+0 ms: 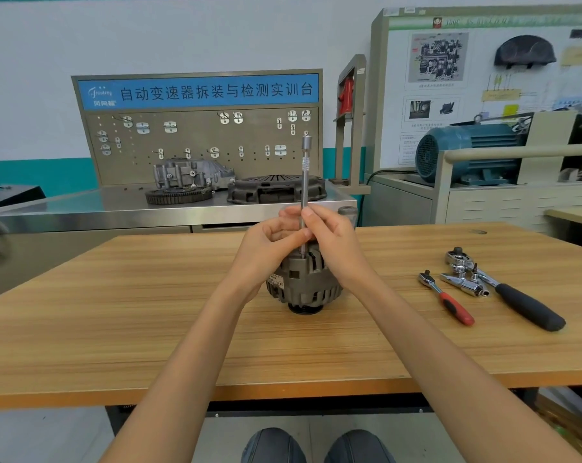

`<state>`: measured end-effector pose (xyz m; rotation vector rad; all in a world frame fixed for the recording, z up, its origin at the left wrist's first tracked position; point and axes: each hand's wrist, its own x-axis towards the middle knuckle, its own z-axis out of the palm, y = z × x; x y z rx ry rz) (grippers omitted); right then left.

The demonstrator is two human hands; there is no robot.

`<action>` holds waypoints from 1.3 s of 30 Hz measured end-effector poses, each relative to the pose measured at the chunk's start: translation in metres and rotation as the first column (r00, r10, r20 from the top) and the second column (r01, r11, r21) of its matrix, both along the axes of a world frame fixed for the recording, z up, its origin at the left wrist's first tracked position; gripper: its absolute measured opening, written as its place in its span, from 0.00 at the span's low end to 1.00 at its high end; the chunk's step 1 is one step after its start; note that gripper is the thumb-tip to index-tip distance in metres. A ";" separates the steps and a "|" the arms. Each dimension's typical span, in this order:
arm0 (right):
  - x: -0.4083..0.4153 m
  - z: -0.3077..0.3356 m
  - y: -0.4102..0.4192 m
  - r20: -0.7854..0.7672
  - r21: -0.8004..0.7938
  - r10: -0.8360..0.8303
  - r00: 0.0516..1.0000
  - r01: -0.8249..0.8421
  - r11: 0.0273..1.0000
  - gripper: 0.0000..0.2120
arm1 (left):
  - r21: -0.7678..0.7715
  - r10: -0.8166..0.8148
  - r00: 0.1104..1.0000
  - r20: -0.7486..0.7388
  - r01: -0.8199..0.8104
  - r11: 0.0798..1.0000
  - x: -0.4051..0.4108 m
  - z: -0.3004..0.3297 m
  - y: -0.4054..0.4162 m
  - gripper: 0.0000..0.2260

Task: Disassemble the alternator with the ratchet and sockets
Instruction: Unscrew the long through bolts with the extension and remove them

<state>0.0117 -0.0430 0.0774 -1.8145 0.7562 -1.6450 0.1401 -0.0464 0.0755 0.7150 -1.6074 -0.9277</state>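
Far left, a steel workbench (82, 203) is sitting behind the wooden table (149, 312), with a pegboard (199, 142) of mostly bare hooks being propped up at its back. A toothed ring gear (178, 195), an aluminium housing (189, 173) and a dark clutch cover (276, 188) are being kept on that bench top.

Mid-table, the alternator (303, 285) is being stood pulley-down on the wood. A long extension bar (305, 195) is being held upright on its top; whether a socket is fitted at the bottom can't be told, since that end is being blocked by the fingers. The left hand (269, 242) is curled, thumb and fingers being pinched onto the bar's lower shaft. The right hand (333, 242) is being wrapped round the same shaft from the other side, fingertips pressed on it.

Further right, a red-handled ratchet (446, 299), some chrome sockets (463, 284) and a black-handled ratchet (517, 302) are being left lying together on the table. A blue motor (466, 155) is being kept on the rear bench.
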 end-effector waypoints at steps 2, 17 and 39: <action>0.001 -0.002 0.000 0.024 0.031 0.016 1.000 -0.017 0.999 0.09 | 0.008 0.011 1.000 -0.005 -0.011 1.000 -0.001 0.001 -0.001 0.02; 0.002 -0.001 0.001 0.035 0.002 -0.006 0.999 0.006 1.000 0.08 | 0.025 0.021 1.000 -0.002 -0.021 0.999 0.000 0.000 -0.001 0.02; 0.002 -0.002 0.002 0.031 0.009 -0.009 0.999 0.009 1.000 0.03 | 0.015 0.070 0.997 0.019 -0.070 0.997 -0.002 -0.003 -0.003 0.07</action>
